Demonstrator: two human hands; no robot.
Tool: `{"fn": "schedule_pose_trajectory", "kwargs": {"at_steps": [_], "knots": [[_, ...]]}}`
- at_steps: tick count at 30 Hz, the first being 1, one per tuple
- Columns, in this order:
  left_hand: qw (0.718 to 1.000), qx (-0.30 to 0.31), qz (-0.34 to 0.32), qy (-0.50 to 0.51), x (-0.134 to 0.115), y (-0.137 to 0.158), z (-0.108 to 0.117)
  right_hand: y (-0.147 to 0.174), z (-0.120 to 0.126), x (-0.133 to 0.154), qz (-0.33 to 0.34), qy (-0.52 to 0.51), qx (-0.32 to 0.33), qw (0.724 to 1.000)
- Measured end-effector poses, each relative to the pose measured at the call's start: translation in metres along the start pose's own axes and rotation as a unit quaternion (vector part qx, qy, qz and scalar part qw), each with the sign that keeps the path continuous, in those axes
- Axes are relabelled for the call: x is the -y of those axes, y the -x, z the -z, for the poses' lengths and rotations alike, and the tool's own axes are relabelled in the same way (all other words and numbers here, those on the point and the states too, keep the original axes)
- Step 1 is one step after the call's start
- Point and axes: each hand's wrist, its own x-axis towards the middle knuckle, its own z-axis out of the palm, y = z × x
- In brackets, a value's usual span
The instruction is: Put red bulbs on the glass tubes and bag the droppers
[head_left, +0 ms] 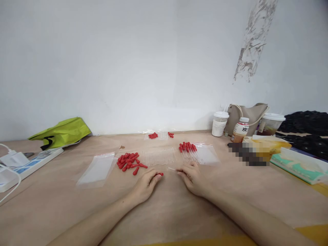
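Currently left hand (147,184) pinches one red bulb (161,174), thumb against fingers; right hand (193,179) pinches a thin clear tube (172,168), tip toward bulb, apart. Both nearer than the clear tube row (159,156). Loose bulb pile (128,160) left of row; red-topped tubes (188,147) right, beside plastic bag (210,153).

Bare hands (146,186) and tapering bare forearms (107,217), small mark (123,202) near left wrist (133,198).
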Motion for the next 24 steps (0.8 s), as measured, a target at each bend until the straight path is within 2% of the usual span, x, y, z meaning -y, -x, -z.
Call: {"fn": "schedule_pose_trajectory", "kwargs": {"at_steps": [3,7,15,24], "knots": [[1.000,-0.002,0.014,0.019,0.003,0.000,-0.001,0.000,0.000,0.007,-0.003,0.013,0.017,1.000],[0.998,0.025,0.027,0.047,0.004,0.000,-0.002,-0.001,-0.003,0.008,0.004,0.015,0.016,1.000],[0.999,0.028,0.026,0.036,0.001,0.002,-0.002,0.002,-0.009,0.009,0.008,0.007,0.035,0.999],[0.999,0.038,-0.019,-0.003,-0.005,0.005,0.001,0.001,-0.010,0.002,0.039,0.040,0.044,0.997]]}}
